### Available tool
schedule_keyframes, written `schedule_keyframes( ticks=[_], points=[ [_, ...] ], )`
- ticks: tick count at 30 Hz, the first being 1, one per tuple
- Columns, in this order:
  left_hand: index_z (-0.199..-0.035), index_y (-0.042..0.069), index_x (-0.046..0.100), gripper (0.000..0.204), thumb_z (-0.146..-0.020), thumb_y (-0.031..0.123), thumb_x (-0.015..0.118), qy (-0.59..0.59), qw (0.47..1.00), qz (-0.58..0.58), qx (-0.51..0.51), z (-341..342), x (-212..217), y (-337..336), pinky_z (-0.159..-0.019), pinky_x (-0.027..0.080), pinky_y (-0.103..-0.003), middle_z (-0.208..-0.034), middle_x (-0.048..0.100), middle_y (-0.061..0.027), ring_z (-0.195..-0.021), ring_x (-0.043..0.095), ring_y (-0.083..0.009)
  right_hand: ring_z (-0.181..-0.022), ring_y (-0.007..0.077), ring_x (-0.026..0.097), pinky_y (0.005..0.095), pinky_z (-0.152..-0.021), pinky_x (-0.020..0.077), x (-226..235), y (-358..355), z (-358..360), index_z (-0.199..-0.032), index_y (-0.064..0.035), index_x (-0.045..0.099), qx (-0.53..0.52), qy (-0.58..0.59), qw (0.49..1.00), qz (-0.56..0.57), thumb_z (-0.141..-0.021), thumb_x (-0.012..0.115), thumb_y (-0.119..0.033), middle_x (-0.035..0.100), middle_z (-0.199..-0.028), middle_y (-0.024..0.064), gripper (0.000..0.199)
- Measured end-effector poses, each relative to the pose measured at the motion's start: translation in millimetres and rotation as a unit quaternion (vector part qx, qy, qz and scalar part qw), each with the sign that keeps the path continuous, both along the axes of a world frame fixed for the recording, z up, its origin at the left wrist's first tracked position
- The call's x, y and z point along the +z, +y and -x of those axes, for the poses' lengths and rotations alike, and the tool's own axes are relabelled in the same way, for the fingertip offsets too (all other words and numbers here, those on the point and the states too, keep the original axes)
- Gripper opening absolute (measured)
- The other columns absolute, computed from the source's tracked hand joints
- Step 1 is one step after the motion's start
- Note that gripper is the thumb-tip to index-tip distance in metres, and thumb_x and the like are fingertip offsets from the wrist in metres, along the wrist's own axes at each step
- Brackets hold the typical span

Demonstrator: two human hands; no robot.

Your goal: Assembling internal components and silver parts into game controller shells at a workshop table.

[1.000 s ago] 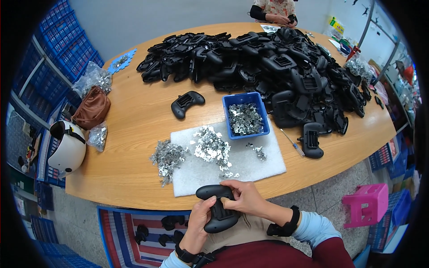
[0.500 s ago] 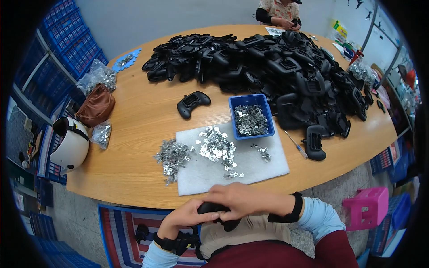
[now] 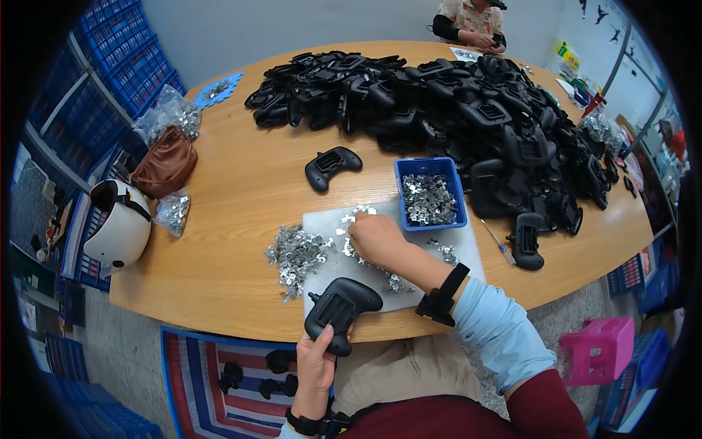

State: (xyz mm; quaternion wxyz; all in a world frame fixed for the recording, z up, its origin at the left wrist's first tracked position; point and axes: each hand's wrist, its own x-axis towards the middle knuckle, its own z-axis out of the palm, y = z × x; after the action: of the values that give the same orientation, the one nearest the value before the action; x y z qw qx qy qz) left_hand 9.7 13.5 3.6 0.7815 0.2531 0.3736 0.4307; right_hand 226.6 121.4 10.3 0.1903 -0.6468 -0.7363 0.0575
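A black game controller shell (image 3: 354, 294) is gripped at its lower end by my left hand (image 3: 318, 366), thumb on top, tilted above the near edge of the white foam pad (image 3: 428, 282). My right hand (image 3: 377, 241) reaches down into a heap of small shiny metal clips (image 3: 361, 210) on the pad. Its fingers are pressed together; the hand hides whatever is between them. Left of it lies a greyer heap of metal pieces (image 3: 296, 256), partly off the pad. A blue bin (image 3: 431, 226) full of metal pieces stands at the pad's far right corner.
A big pile of black controller shells (image 3: 409, 95) covers the table's far side. Single shells (image 3: 330, 168) and a pen (image 3: 499, 243) lie nearer. At left are a brown pouch (image 3: 165, 162) and white helmet (image 3: 121, 227). Another person (image 3: 472, 29) sits opposite; a pink stool (image 3: 599, 351) stands right.
Both hands were together on the controller shell near my lap. My right hand has let go and moved forward to the metal clips; my left hand now holds the shell alone, raised over the pad's edge.
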Motion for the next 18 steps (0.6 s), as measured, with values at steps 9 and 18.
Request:
schedule_keyframes(
  ticks=[9,18],
  points=[
    [-0.109,0.000,0.052,0.026,-0.085,0.007,0.058,0.003,0.998,0.022,0.055,2,-3,-1,-0.076,0.048,-0.026,-0.099,0.060,-0.0067,-0.086,0.058,-0.0114,-0.071,0.0321,0.058,0.0399,-0.064,0.0474,17,-9,-18,-0.078,-0.0024,0.064,0.057,0.110,0.992,0.018,-0.073,0.059,-0.011,0.059,-0.081,0.0122,0.011],
    [-0.106,0.000,0.047,0.031,-0.080,-0.001,0.063,0.102,0.991,-0.081,0.029,4,3,4,-0.071,0.047,-0.021,-0.095,0.059,-0.0064,-0.081,0.057,-0.0083,-0.073,0.0348,0.058,0.0434,-0.066,0.0474,30,-4,-38,-0.070,0.0007,0.060,-0.006,0.062,0.996,-0.067,-0.072,0.055,-0.004,0.057,-0.077,0.0169,0.007]
  ],
)
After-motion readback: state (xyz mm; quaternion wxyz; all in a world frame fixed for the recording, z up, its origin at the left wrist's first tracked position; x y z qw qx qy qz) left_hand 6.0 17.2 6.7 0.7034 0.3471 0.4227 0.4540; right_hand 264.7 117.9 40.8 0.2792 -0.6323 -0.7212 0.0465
